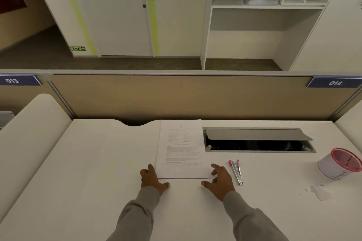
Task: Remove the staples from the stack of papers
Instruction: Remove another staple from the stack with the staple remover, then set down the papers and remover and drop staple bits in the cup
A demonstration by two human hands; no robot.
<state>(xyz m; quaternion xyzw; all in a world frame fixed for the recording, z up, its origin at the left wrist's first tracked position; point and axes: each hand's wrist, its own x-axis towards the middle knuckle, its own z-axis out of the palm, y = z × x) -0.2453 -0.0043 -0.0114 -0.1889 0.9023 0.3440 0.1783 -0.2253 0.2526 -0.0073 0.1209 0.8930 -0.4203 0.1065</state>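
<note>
Our left hand and right hand lie open, empty, flanking the white printed paper stack. No staple is started; next we likely grasp the red-and-silver metal tool beside the right.

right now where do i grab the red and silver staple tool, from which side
Probably pinch the staple tool across its narrow sides at mid-length, from above with the right hand; it lies flat, pointing away, just right of that hand.

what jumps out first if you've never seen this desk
The stack of papers in the middle of the white desk, with the left hand and right hand flanking its near corners. Just right of it lies a red-and-silver metal tool, and a pink-rimmed tub sits at the far right edge.
</note>
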